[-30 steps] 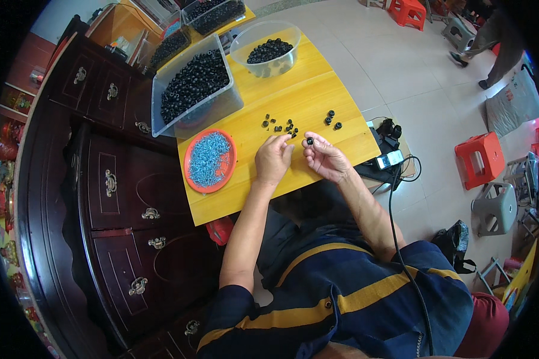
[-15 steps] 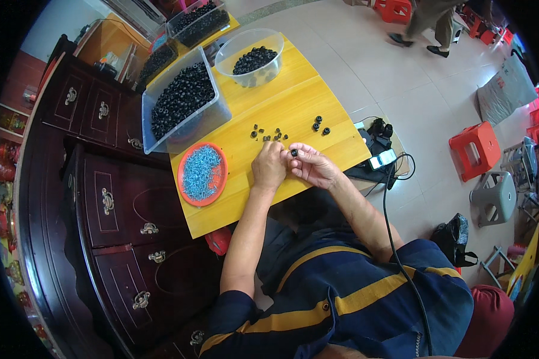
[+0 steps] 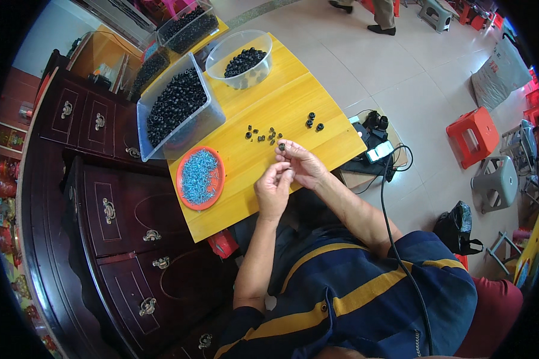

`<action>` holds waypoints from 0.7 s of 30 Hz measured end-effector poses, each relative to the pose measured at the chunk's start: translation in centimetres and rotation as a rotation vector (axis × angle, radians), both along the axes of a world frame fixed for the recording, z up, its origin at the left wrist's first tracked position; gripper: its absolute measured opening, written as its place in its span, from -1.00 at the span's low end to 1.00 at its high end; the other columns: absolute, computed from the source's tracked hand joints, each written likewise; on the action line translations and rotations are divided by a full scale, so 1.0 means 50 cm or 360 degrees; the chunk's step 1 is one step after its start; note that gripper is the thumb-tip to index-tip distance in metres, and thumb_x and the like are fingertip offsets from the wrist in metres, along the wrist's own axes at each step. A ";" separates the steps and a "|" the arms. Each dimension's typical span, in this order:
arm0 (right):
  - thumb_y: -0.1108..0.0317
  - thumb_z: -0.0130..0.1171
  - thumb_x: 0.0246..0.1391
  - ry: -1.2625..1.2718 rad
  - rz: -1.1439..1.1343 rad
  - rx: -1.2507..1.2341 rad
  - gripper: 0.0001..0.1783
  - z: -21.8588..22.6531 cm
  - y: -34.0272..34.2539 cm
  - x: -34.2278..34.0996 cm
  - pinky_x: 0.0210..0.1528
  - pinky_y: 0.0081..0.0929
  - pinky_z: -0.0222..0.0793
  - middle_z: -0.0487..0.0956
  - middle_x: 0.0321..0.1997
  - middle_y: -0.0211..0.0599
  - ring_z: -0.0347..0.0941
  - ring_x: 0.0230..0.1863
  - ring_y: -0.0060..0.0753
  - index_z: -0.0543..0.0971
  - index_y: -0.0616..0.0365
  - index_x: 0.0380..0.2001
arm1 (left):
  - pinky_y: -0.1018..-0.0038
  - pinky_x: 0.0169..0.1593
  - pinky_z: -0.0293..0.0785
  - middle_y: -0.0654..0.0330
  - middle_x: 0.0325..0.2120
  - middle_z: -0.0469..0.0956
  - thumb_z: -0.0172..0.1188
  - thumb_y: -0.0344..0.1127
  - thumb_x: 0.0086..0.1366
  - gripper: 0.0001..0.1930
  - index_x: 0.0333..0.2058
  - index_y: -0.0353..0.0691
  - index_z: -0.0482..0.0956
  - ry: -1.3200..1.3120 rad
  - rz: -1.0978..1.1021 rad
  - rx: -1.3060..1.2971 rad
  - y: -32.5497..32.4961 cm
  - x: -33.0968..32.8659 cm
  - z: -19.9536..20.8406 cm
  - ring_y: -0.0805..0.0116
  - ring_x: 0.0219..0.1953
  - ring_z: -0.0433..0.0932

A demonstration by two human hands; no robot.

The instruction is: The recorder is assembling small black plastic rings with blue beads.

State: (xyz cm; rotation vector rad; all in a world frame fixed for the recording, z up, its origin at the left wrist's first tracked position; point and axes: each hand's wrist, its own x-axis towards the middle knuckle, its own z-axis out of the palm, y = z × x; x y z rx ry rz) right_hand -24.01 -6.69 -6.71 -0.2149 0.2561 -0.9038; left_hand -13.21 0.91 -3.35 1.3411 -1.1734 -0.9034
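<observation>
My right hand (image 3: 304,166) pinches a small black ring-shaped part (image 3: 282,146) between thumb and fingertips, just above the yellow table. Close beside and a little nearer to me, my left hand (image 3: 273,190) has its thumb and fingers pressed together; whatever they may hold is too small to make out. Several tiny dark parts (image 3: 261,138) lie loose on the wood beyond my hands. Three bigger black round parts (image 3: 320,127) are grouped to their right. Left of my hands is an orange plate (image 3: 222,173) heaped with thin bluish screw-like pieces (image 3: 197,175).
Behind the plate, a large clear bin (image 3: 216,117) holds many black parts, with a round clear tub (image 3: 265,66) of them beside it. A dark wooden cabinet (image 3: 126,200) borders the left. A black cable (image 3: 384,209) hangs by my right arm.
My left hand has come away from the right one and down toward me. The right hand still pinches the black part. In the background, a walking person has moved left.
</observation>
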 end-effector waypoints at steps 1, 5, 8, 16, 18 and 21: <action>0.27 0.23 0.24 0.0007 0.0037 0.0020 -0.73 0.003 0.006 0.004 -0.08 -0.43 0.53 0.57 -0.13 -0.45 0.50 -0.14 -0.52 0.51 0.01 -0.02 | 0.59 -0.31 0.53 0.26 -0.44 0.64 0.28 -0.50 0.26 -0.88 -0.22 -0.33 0.64 -0.0146 0.0011 0.0001 0.006 -0.007 0.000 0.56 -0.43 0.59; 0.28 0.22 0.25 0.0103 0.0097 0.0108 -0.73 -0.002 0.022 0.010 -0.11 -0.45 0.53 0.58 -0.14 -0.43 0.50 -0.16 -0.54 0.50 0.02 -0.02 | 0.50 -0.37 0.53 0.11 -0.50 0.64 0.36 -0.51 0.16 -0.90 -0.33 -0.32 0.65 -0.0415 -0.0005 -0.0109 0.016 -0.018 0.008 0.39 -0.49 0.64; 0.32 0.21 0.26 0.0101 0.0066 0.0038 -0.75 -0.005 0.024 0.010 -0.13 -0.50 0.54 0.58 -0.16 -0.41 0.51 -0.19 -0.54 0.51 0.05 -0.02 | 0.47 -0.39 0.52 0.10 -0.48 0.63 0.35 -0.51 0.15 -0.91 -0.34 -0.33 0.65 -0.0511 -0.0060 -0.0245 0.022 -0.016 0.015 0.35 -0.52 0.62; 0.38 0.16 0.28 0.0163 0.0043 -0.0170 -0.76 0.008 0.025 0.014 -0.11 -0.54 0.53 0.62 -0.17 -0.37 0.55 -0.23 -0.57 0.52 0.09 0.00 | 0.66 -0.29 0.50 0.35 -0.40 0.62 0.26 -0.59 0.25 -0.85 -0.20 -0.34 0.64 -0.0197 0.0049 0.0049 0.041 0.017 0.021 0.64 -0.39 0.56; 0.36 0.18 0.27 0.0124 0.0089 -0.0231 -0.75 0.014 0.024 0.005 -0.05 -0.51 0.51 0.62 -0.16 -0.38 0.55 -0.21 -0.55 0.52 0.08 -0.01 | 0.70 -0.25 0.46 0.35 -0.38 0.61 0.27 -0.59 0.25 -0.87 -0.21 -0.35 0.63 -0.0015 0.0184 -0.0050 0.033 0.036 0.022 0.67 -0.37 0.53; 0.34 0.23 0.25 0.0218 0.0141 -0.0227 -0.76 0.012 0.026 -0.001 -0.01 -0.52 0.46 0.60 -0.20 -0.39 0.52 -0.18 -0.55 0.53 0.06 -0.04 | 0.70 -0.24 0.47 0.34 -0.37 0.62 0.28 -0.59 0.24 -0.87 -0.22 -0.36 0.62 -0.0108 0.0261 -0.0109 0.028 0.067 0.028 0.66 -0.38 0.53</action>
